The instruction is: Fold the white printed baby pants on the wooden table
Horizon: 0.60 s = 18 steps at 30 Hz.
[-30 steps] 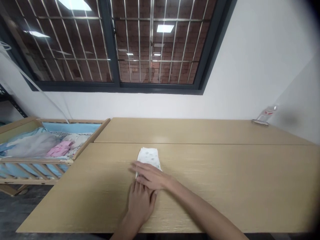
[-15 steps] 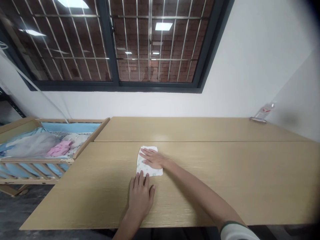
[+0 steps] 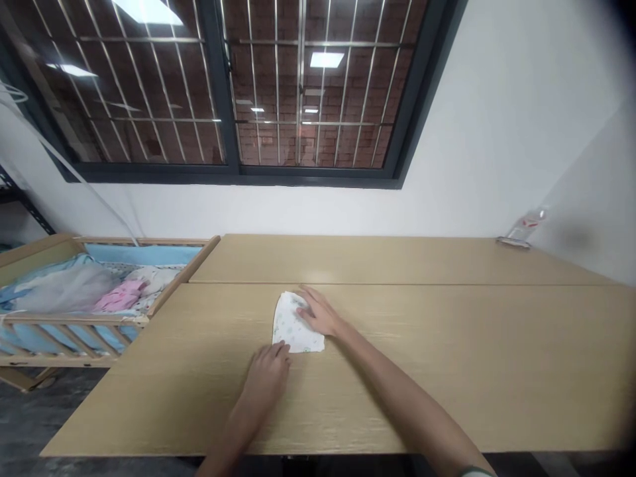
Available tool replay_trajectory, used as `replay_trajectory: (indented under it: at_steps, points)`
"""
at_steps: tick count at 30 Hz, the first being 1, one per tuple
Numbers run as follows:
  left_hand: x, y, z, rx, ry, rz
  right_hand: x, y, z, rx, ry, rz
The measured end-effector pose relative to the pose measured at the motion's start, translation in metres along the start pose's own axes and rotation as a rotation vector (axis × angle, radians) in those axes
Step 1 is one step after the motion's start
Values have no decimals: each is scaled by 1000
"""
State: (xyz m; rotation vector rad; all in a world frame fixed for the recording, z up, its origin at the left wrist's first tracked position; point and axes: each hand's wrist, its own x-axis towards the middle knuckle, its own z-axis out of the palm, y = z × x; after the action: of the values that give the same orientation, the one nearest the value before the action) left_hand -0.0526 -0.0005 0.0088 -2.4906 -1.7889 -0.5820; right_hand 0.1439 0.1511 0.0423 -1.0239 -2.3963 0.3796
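A small folded white cloth (image 3: 294,331) with a faint print lies flat on the wooden tabletop (image 3: 422,358). My left hand (image 3: 268,371) is at the cloth's lower left corner, its fingers drawn together and closed on that edge. Over the upper right part rests my right hand (image 3: 320,315), fingers stretched out and thumb apart, touching the cloth. It covers the upper right corner, so I cannot tell how that corner lies.
At the left stands a wooden crib (image 3: 74,322) with blue lining and a pink cloth (image 3: 120,296) inside. A clear plastic package (image 3: 524,227) sits at the table's far right corner. Behind the table are a white wall (image 3: 447,205) and a barred window (image 3: 318,99).
My right hand has slid from the middle of the cloth to its upper right edge. My left hand's spread fingers have drawn together at the lower left corner.
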Motion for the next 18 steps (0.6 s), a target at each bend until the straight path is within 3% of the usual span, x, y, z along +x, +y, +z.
replay_trajectory:
  at_steps: [3, 7, 12, 18]
  points:
    - [15, -29, -9, -87, -57, 117, -20, -7, -11, 62, 20, -17]
    - [31, -49, -10, -226, -65, 217, -48, -22, -26, 128, -161, -59]
    - [46, -54, -10, -354, -75, 135, -66, -22, -29, 177, -205, -109]
    - [60, -69, -24, -494, -135, 56, -49, -3, -16, 394, -95, 53]
